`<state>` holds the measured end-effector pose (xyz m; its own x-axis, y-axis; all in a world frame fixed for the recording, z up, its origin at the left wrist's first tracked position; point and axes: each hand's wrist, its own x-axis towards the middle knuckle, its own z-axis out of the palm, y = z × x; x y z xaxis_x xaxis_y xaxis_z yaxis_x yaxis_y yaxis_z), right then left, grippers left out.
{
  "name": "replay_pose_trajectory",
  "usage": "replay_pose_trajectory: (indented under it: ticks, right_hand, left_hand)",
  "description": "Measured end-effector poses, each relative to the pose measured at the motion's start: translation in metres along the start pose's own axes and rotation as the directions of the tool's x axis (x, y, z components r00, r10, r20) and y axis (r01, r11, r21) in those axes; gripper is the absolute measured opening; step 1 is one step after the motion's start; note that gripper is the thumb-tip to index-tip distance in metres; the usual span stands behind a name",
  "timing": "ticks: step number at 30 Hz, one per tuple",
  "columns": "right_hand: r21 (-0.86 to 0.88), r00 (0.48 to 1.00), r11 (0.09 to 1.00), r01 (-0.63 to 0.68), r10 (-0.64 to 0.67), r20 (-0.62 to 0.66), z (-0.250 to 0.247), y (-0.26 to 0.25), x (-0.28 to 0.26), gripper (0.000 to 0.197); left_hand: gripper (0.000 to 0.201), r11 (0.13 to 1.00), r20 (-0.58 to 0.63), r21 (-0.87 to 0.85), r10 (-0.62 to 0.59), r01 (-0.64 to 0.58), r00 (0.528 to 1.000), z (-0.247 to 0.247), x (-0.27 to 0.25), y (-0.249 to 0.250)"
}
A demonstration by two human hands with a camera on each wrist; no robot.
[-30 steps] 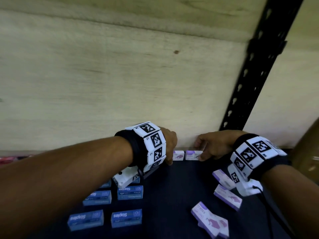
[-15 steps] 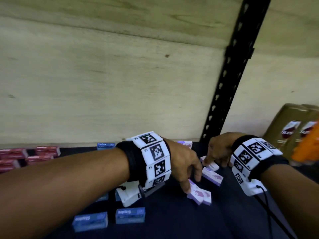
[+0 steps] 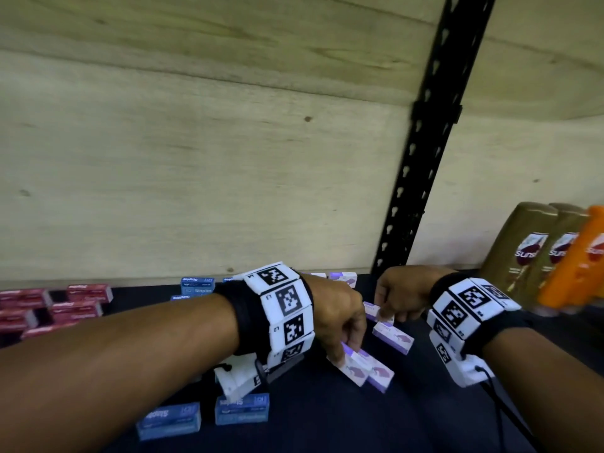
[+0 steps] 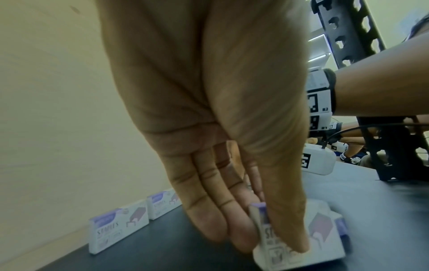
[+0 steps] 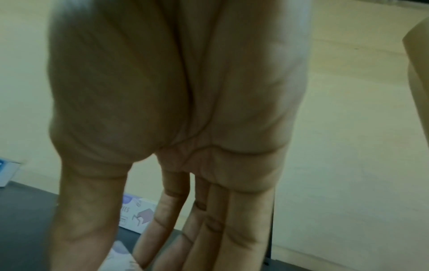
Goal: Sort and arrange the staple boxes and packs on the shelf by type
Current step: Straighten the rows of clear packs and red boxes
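Small purple-and-white staple boxes lie loose on the dark shelf (image 3: 327,426). My left hand (image 3: 343,351) pinches one purple staple box (image 3: 354,367) (image 4: 301,238) by its end, thumb on its face and fingers behind, next to a second box (image 3: 380,376). My right hand (image 3: 382,317) (image 5: 120,260) holds another purple box (image 3: 372,310) (image 5: 118,254) between thumb and fingers. One more purple box (image 3: 394,338) lies between the hands. Two purple boxes (image 4: 118,227) stand against the back wall.
Blue staple boxes (image 3: 242,408) lie at the front left and more blue ones (image 3: 197,286) at the back. Red boxes (image 3: 75,305) sit far left. A black upright post (image 3: 421,158) rises behind. Gold bottles (image 3: 526,253) and an orange bottle (image 3: 578,259) stand at the right.
Both hands have come forward from the two purple boxes at the back wall to the loose purple boxes. My view has swung right, bringing the bottles in.
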<state>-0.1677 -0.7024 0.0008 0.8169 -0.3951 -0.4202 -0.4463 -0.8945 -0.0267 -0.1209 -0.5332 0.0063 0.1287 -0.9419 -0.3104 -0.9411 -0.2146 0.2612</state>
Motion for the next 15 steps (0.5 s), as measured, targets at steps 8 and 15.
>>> replay_pose_trajectory:
  ticks: [8, 15]
  right_hand:
    - [0.018, 0.999, 0.999, 0.035, -0.035, 0.003, 0.001, -0.002, 0.007, 0.037]
    - [0.103, 0.995, 0.99, 0.095, -0.093, -0.022, 0.001, -0.001, 0.019, 0.018]
  left_hand:
    - [0.022, 0.988, -0.098, 0.013, -0.149, 0.151, 0.984, -0.007, -0.001, -0.02]
    - [0.023, 0.94, -0.184, 0.096, -0.305, 0.326, 0.934, -0.007, 0.004, -0.039]
